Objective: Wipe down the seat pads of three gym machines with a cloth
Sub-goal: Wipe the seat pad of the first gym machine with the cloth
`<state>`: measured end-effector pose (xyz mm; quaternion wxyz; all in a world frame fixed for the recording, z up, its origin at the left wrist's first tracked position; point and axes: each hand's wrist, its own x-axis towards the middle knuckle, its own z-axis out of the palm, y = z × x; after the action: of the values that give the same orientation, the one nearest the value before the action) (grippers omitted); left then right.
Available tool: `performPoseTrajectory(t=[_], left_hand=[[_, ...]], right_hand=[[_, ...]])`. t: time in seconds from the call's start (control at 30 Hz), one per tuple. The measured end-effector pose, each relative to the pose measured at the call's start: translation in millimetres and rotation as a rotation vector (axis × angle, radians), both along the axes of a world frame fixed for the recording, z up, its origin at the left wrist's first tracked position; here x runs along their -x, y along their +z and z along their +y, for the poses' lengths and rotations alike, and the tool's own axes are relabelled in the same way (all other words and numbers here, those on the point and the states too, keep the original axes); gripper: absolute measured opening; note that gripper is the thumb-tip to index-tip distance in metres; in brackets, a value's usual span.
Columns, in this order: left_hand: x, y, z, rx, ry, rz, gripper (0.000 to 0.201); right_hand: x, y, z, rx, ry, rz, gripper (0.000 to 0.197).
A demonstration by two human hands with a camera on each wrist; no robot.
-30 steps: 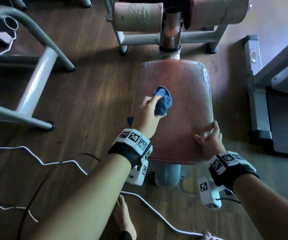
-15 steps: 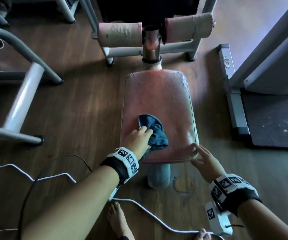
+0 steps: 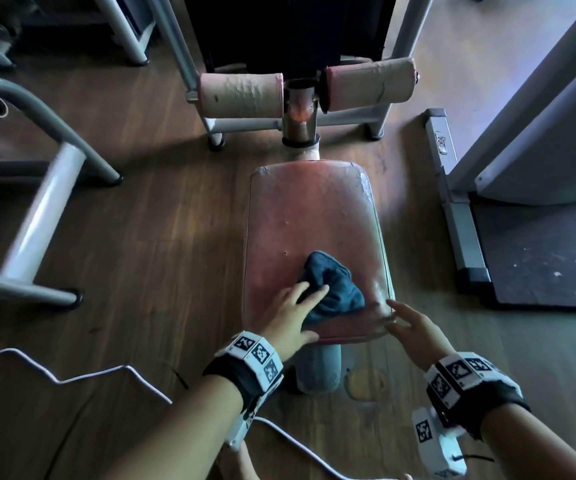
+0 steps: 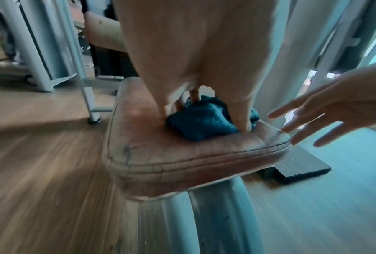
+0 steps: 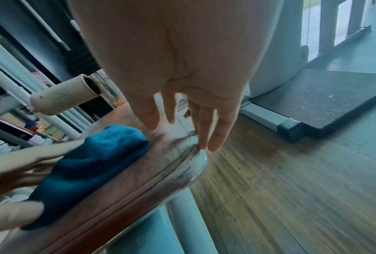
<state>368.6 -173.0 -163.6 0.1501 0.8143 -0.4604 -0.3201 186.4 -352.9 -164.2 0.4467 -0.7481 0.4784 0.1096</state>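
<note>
Pressing cloth (image 3: 335, 289) under left fingers (image 3: 309, 294), seat pad (image 3: 314, 209) near edge, right hand (image 3: 414, 327) beside

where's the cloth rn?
Head view: the blue cloth lies on the red seat pad, near end, under the left hand, beside the right hand.

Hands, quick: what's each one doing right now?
Left hand: fingers fairly straight, pressing the blue cloth onto the red seat pad.
Right hand: open, fingers spread, fingertips at the pad's near right corner, holding nothing.
</note>
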Motion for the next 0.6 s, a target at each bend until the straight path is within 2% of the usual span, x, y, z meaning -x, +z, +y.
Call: performPoseTrajectory(t=[0.1,0.17,0.23,0.37,0.43,0.53,0.6], left_hand=[[-1.7,-6.1,23.9,0.141,0.132,0.038,0.081],[-8.9,-13.3,45.2,0.104,0.231,-0.030,0.074],[-15.3,-20.1,68.0,0.003,0.237,-0.111,0.074],[-15.2,-22.0,88.2,-0.072,0.176,-0.116,0.066],[-14.7,-19.1,88.0,-0.056,0.216,-0.076,0.065],[-16.7,-16.1,87.3,-0.078,0.249,-0.010,0.065],[-18.0,-15.8,89.5,-0.102,0.215,-0.035,0.066]], right_hand=[[-13.9,6.7,6.4,0.124,0.048,-0.107,0.058],[-30.8,12.4,13.1,0.209,0.120,-0.198,0.062],[-53.2,17.8,22.6,0.206,0.175,-0.234,0.068],[-98.5,18.3,40.7,0.364,0.355,-0.079,0.080],[-111.9,11.0,52.0,0.315,0.413,0.059,0.085],[-116.8,-4.1,72.8,0.368,0.463,0.215,0.087],[-116.8,-7.9,82.7,0.410,0.447,0.274,0.086]])
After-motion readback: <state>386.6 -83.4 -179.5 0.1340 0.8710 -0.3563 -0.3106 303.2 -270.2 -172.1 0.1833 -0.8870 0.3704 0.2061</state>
